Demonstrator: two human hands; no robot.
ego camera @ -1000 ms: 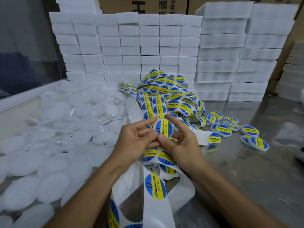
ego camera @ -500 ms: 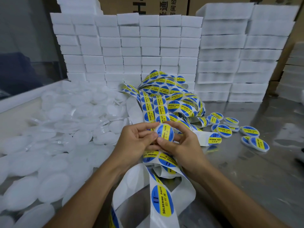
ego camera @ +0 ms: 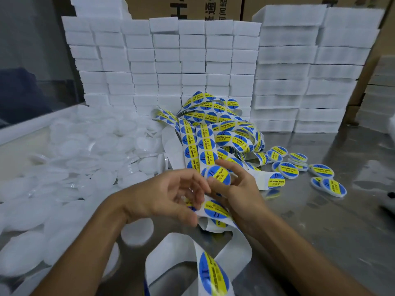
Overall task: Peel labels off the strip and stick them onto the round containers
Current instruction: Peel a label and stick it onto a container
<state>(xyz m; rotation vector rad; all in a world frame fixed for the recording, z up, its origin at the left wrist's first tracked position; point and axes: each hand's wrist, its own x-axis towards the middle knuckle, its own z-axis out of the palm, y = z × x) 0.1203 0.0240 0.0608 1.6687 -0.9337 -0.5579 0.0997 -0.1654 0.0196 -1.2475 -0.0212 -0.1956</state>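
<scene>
Beyond both hands: wall of stacked white boxes (ego camera: 192, 67), brown cartons behind it. Steel table (ego camera: 320, 231) underneath everything. Left of the left hand: big heap of unlabelled white round containers (ego camera: 85, 150). Just past the fingertips: tangled label strip (ego camera: 215, 133), blue-and-yellow "SOLDERING PASTE" labels; its white backing loops down under the wrists toward the camera. Right of the right hand: several labelled containers (ego camera: 288, 169) lying loose on the table.

Right hand (ego camera: 239, 189) pinches a labelled container (ego camera: 219, 175) between thumb and fingers, label facing up. Left hand (ego camera: 168, 197) just beside it, fingers loosely curled, blurred; cannot tell whether it grips the strip below.
</scene>
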